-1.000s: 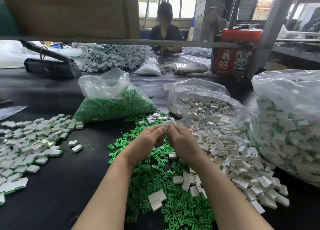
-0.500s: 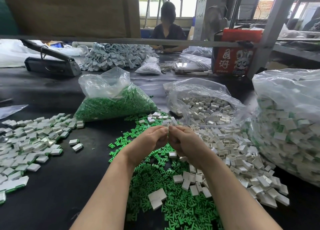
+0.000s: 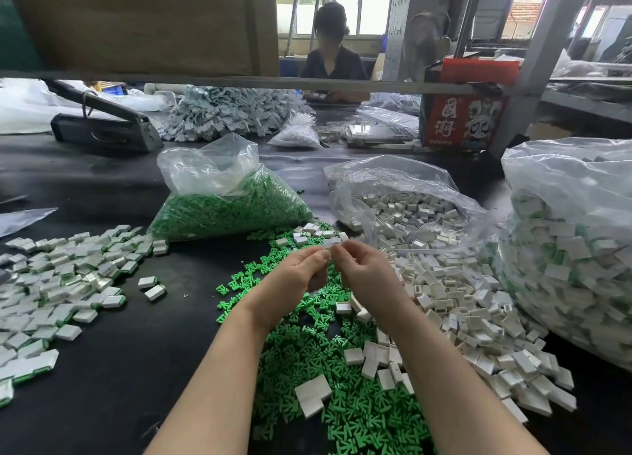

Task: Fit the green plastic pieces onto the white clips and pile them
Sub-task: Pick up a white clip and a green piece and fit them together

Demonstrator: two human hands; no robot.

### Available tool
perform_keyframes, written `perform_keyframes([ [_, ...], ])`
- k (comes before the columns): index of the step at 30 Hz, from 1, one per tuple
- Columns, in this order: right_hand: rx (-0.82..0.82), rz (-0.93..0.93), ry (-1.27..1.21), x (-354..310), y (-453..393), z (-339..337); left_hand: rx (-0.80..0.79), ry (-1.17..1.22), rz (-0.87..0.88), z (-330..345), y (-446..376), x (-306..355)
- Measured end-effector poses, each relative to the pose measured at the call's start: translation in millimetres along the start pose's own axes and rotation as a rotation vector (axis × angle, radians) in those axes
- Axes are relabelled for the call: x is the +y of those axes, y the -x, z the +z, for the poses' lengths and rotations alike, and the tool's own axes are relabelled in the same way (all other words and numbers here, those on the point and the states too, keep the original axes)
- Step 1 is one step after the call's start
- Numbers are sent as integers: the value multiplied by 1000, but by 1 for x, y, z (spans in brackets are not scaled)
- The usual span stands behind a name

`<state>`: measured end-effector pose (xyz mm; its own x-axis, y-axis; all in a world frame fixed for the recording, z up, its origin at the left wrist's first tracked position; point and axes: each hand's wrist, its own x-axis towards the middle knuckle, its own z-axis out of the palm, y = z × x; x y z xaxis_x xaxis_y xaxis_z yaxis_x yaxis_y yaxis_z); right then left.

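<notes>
My left hand (image 3: 297, 276) and my right hand (image 3: 365, 272) meet fingertip to fingertip above the table, pinching a small white clip (image 3: 329, 246) between them. Whether a green piece sits in it is hidden by my fingers. Loose green plastic pieces (image 3: 307, 352) lie scattered under my hands. Loose white clips (image 3: 455, 304) spread to the right of them. A pile of assembled white-and-green clips (image 3: 58, 283) lies at the left.
A bag of green pieces (image 3: 225, 201) and an open bag of white clips (image 3: 403, 208) stand behind my hands. A big bag of assembled clips (image 3: 567, 249) fills the right. Farther off are a sealing tool (image 3: 102, 126), a red box (image 3: 468, 112) and a seated person (image 3: 331, 61).
Both hands have stayed together and drifted slightly up and away from me. The fingers have shifted around the small clip held between them.
</notes>
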<state>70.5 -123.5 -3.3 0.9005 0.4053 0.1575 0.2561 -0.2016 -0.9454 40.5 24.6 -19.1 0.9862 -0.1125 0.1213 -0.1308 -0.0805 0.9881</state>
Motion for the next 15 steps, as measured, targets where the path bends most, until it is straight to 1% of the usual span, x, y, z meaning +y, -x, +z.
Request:
perform_keyframes([
  [2,103,-71,271,-1,-1,6,40,-12,-16,1,-1,-1],
  [3,140,-89,355,-1,-1,9,51,-23,-21,1,-2,-1],
  [5,185,-109,416,0,0,10,55,-51,-15,4,-3,-1],
  [10,246,-90,321,1,1,12,66,-69,9,13,-5,1],
  [15,249,-57,241,9,-1,13,87,-114,-23,17,-5,-1],
])
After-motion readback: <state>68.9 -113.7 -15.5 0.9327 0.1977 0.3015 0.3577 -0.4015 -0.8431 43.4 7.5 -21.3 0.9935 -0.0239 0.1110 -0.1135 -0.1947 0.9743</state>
